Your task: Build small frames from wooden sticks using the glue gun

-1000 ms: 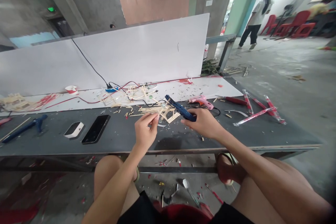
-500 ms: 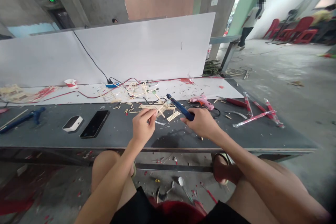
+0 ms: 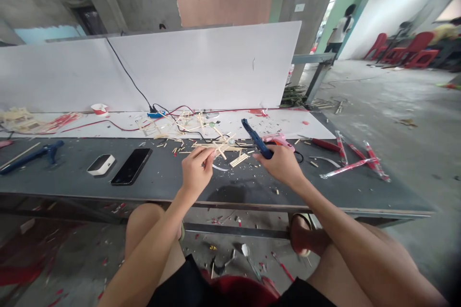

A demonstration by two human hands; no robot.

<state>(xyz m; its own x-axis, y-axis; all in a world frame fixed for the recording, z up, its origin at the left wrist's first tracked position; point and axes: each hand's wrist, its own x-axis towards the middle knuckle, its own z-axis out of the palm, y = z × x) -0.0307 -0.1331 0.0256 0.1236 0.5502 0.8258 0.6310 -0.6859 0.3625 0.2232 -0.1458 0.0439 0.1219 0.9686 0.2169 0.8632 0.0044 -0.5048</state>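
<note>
My left hand (image 3: 197,167) is closed in a pinch on crossed wooden sticks (image 3: 226,143), thin and pale, just above the tabletop. My right hand (image 3: 283,165) is wrapped around a blue hand tool (image 3: 256,138) with a long narrow body. Its dark tip points up and to the left, apart from the sticks. Beneath and behind my left hand lie several loose wooden sticks (image 3: 239,159) and short cut pieces. A pink glue gun (image 3: 284,141) lies just behind my right hand, partly hidden by it.
On the dark table (image 3: 324,196) lie a black phone (image 3: 131,167), a small white device (image 3: 101,165), and another blue tool (image 3: 30,156). Red plastic-wrapped strips (image 3: 355,163) and a red-handled tool (image 3: 326,144) sit at right. A white board (image 3: 201,67) stands behind. A person (image 3: 340,29) is in the background.
My right hand has drawn the blue tool right, and its tip has come away from the sticks. My left hand stays almost in place, still pinching. The background person has shifted left.
</note>
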